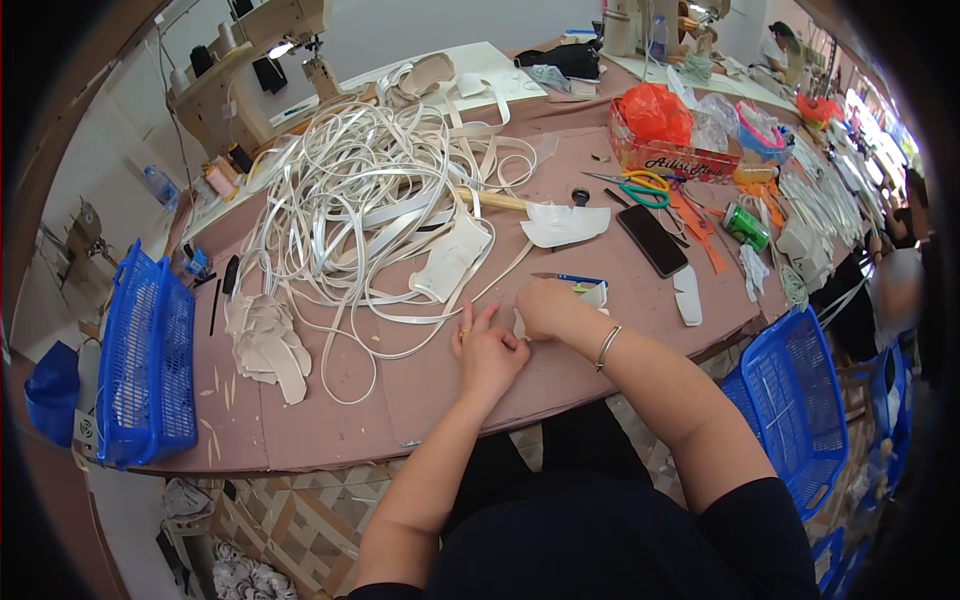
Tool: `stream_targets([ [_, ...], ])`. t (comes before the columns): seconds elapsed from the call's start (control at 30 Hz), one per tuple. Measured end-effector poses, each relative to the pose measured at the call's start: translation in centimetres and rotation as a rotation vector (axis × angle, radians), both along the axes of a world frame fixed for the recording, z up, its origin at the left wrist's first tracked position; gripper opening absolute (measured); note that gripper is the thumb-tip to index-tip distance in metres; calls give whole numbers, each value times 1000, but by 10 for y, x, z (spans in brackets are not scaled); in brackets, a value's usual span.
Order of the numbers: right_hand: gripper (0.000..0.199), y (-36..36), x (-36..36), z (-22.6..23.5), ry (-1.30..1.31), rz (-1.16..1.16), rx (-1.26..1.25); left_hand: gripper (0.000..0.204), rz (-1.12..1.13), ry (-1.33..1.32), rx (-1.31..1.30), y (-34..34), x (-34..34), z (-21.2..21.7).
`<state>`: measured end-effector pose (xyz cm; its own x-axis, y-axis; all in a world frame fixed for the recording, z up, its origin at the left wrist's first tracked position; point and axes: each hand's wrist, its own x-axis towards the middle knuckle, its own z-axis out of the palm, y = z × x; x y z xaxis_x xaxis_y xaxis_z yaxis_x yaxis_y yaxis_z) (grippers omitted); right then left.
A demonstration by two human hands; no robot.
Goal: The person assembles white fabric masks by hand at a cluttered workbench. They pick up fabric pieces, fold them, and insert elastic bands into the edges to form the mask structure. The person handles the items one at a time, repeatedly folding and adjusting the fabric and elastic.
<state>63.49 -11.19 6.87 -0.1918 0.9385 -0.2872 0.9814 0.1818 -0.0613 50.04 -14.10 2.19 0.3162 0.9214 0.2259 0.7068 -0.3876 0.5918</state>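
Note:
My left hand (490, 358), with a ring on one finger, is low over the table's near edge. Its thumb and forefinger are bent together, and whatever they grip is hidden. Close by on the right, my right hand (550, 310) is closed with its fingertips turned down and out of sight; a bracelet circles that wrist. A small white piece (519, 325) peeks out between the hands. Just beyond the right hand lie a blue pen-like tool (568, 278) and another pale piece (595, 296). A flat white cut piece (455, 260) lies past my left hand.
A tangled heap of white strips (360, 190) covers the left middle, with stacked beige pieces (268, 345) nearer. Blue baskets (150, 360) flank the table. Rightward lie a phone (651, 240), scissors (645, 188), a green can (745, 227) and a red box (640, 160). Sewing machines (235, 85) stand behind.

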Motion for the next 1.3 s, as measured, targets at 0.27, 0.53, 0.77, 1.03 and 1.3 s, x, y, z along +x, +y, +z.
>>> stream_targets([
  [0.27, 29, 4, -3, 6, 133, 206, -52, 26, -290, 90, 298, -6, -17, -14],
  [0.53, 31, 13, -11, 20, 42, 257, -232, 41, -210, 132, 314, -37, -30, -4],
  [0.77, 22, 0, -2, -4, 138, 111, -23, 44, -206, 109, 297, -34, -29, -5],
  [1.03, 22, -1, -8, -5, 46, 153, 29, 48, -241, 228, 277, -33, -28, 1],
  [1.3, 24, 10, -12, 1, 30, 206, -60, 58, -316, 167, 285, -30, -26, 2],
])
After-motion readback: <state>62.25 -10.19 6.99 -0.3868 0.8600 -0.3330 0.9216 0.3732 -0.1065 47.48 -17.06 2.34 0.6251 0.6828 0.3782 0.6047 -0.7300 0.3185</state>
